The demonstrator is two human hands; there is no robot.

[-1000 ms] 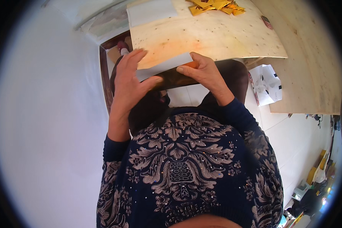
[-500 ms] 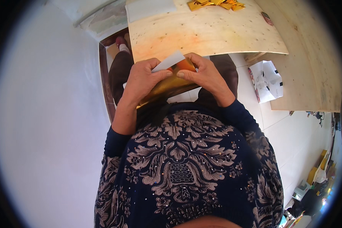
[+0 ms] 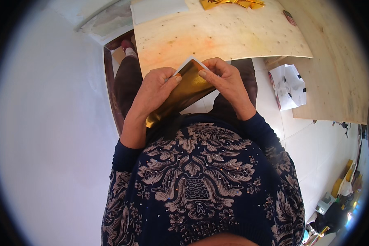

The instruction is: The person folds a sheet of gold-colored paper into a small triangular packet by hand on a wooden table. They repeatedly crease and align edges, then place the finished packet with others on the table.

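Over my lap, a sheet of shiny gold foil paper with a white border at its far corner is stretched between both hands. My left hand pinches its left edge, thumb on top of the gold face. On the opposite edge, my right hand grips it between thumb and curled fingers. The far corner points up towards the table edge. The sheet's near end reaches down to the front of my patterned navy sweater.
Ahead stands a plywood table. Several folded gold paper pieces, a white sheet stack and a small dark red-green object lie on it. A white paper bag stands at right on the tiled floor. A white wall rises at left.
The white corner flap that stood folded up between my hands now lies flat, showing more of the gold face. My hands have moved slightly apart along the edges.
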